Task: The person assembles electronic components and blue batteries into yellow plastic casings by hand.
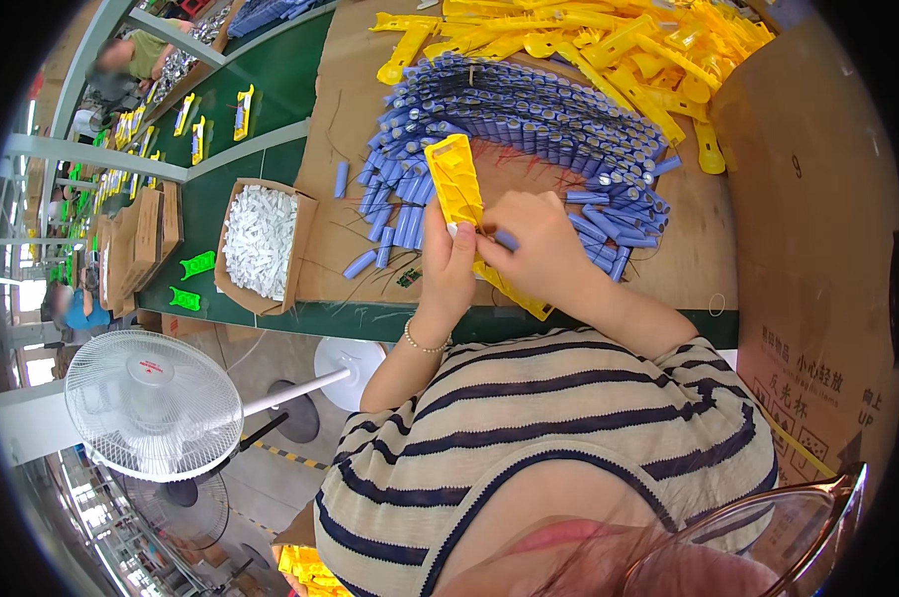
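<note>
My left hand (449, 267) is closed around the lower end of a long yellow plastic housing (453, 177), which tilts up and away over the table. A small white piece shows by the left thumb. My right hand (541, 239) is pinched against that same end, with a blue cylindrical battery cell (506, 240) partly visible between its fingers. Under the wrists, another yellow housing (514, 291) lies at the table's near edge. Beyond my hands stands a big stack of blue battery cells (529, 109) with thin dark and red wires, and loose cells lie around it.
Many yellow housings (609, 45) are heaped at the back. On the left stands a cardboard box (303, 244) of small white parts, beside green plastic pieces (185, 298). A small circuit board (408, 279) lies nearby. A tall carton (817, 229) walls the right; a white fan (154, 403) stands lower left.
</note>
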Tool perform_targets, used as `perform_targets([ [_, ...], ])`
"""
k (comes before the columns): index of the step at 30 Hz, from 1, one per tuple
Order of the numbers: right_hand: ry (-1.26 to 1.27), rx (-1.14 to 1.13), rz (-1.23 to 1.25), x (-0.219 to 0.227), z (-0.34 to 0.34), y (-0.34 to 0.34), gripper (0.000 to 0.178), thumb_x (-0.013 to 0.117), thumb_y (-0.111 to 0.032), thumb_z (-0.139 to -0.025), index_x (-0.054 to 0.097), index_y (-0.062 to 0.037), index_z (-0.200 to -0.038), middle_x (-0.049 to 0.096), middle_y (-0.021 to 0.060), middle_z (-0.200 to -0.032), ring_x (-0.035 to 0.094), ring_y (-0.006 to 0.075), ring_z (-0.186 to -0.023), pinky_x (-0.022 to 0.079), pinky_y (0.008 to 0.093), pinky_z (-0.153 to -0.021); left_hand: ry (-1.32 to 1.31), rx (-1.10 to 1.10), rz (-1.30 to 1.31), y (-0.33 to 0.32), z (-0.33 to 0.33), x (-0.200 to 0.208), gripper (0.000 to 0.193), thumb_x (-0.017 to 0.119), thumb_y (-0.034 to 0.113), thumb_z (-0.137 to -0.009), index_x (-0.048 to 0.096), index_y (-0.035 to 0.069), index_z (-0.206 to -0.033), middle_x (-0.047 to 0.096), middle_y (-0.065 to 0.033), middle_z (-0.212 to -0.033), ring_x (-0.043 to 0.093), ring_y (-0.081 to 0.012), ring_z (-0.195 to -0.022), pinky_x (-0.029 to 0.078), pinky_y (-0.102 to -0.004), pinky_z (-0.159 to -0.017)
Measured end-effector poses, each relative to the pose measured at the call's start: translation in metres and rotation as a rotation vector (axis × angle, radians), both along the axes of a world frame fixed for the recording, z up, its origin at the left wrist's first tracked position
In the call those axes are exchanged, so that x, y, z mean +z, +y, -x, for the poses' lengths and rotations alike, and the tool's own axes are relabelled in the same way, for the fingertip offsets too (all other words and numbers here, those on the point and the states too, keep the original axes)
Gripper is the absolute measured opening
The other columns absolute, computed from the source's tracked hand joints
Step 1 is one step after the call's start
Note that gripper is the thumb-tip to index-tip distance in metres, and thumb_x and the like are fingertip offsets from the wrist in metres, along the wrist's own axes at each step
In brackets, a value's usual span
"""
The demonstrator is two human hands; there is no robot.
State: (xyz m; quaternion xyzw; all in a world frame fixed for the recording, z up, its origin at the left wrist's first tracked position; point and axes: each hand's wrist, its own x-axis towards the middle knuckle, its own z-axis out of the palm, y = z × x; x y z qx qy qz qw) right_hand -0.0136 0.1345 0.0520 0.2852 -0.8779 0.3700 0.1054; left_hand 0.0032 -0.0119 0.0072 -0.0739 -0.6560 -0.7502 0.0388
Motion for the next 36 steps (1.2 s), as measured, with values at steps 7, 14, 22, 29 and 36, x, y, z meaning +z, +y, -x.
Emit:
perform_targets([
  [7, -0.617, 0.095, 0.872, 0.010, 0.020, 0.009, 0.058, 0.068, -0.005, -0.078, 0.041, 0.0029, -0.129, 0.057, 0.0132, -0.116, 0.057, 0.0192, -0.105, 0.047, 0.0317, -0.090, 0.258, 0.105, 0.651, 0.012, -0.003, 0.017, 0.057, 0.062, 0.006, -0.081, 0.035, -0.005, -0.130, 0.049, -0.0168, -0.115, 0.051, -0.0244, -0.101, 0.042, -0.0339, -0.087],
  [14, -0.860, 0.456, 0.932, 0.015, 0.027, 0.034, 0.050, 0.060, -0.010, -0.083, 0.043, 0.0021, -0.129, 0.060, 0.0138, -0.112, 0.060, 0.0184, -0.101, 0.048, 0.0320, -0.088, 0.288, -0.030, 0.362, -0.010, -0.001, 0.009, 0.045, 0.070, 0.003, -0.074, 0.049, -0.003, -0.113, 0.058, -0.0146, -0.103, 0.057, -0.0217, -0.097, 0.047, -0.0314, -0.079],
  [22, -1.057, 0.604, 0.957, 0.019, 0.019, 0.031, 0.048, 0.061, -0.002, -0.083, 0.043, 0.0044, -0.128, 0.058, 0.0119, -0.113, 0.058, 0.0165, -0.102, 0.047, 0.0311, -0.089, -0.309, -0.310, -0.425, -0.003, -0.002, 0.032, 0.035, 0.066, 0.003, -0.081, 0.046, 0.002, -0.110, 0.059, -0.0097, -0.107, 0.059, -0.0177, -0.096, 0.048, -0.0314, -0.084],
  [29, -0.695, 0.083, 0.827, 0.015, 0.014, 0.010, 0.065, 0.065, 0.003, -0.079, 0.034, 0.0051, -0.136, 0.053, 0.0139, -0.122, 0.057, 0.0159, -0.104, 0.047, 0.0270, -0.089, -0.047, -0.036, 0.195, 0.018, -0.013, 0.009, 0.033, 0.042, 0.014, -0.096, 0.045, -0.003, -0.124, 0.057, -0.0062, -0.109, 0.053, -0.0110, -0.096, 0.044, -0.0247, -0.083],
  [36, 0.015, -0.106, 0.403, 0.011, 0.010, 0.013, 0.035, 0.073, -0.012, -0.073, 0.061, 0.0011, -0.103, 0.062, 0.0126, -0.094, 0.060, 0.0239, -0.089, 0.048, 0.0332, -0.078, 0.066, 0.063, -0.020, 0.026, -0.008, 0.008, 0.041, 0.038, 0.016, -0.098, 0.034, -0.002, -0.135, 0.048, -0.0101, -0.125, 0.047, -0.0155, -0.113, 0.036, -0.0282, -0.097],
])
